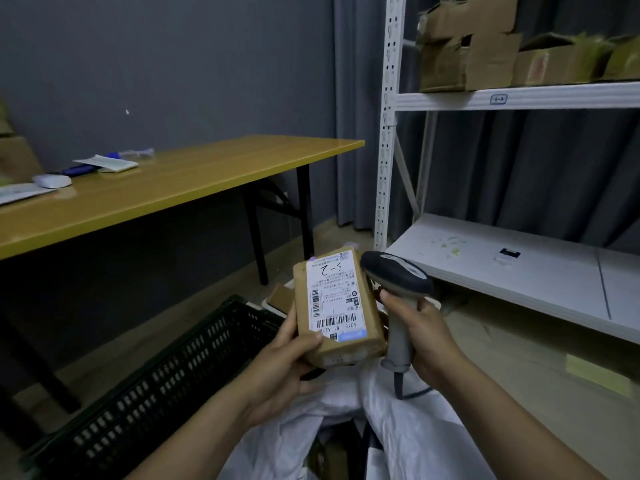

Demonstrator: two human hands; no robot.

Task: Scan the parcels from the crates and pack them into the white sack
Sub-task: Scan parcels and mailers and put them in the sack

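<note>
My left hand grips a small brown cardboard parcel by its near left corner, label side up, with barcodes showing. My right hand holds a grey handheld barcode scanner by its handle, its dark head right beside the parcel's far right edge. Below both hands lies the white sack, its mouth open, with something brown partly visible inside. A black plastic crate stands on the floor to the left of the sack.
A yellow table with papers, pens and a white device stands at the left. A white metal shelf rack is at the right, with torn cardboard boxes on its upper shelf. More parcels lie on the floor behind the crate.
</note>
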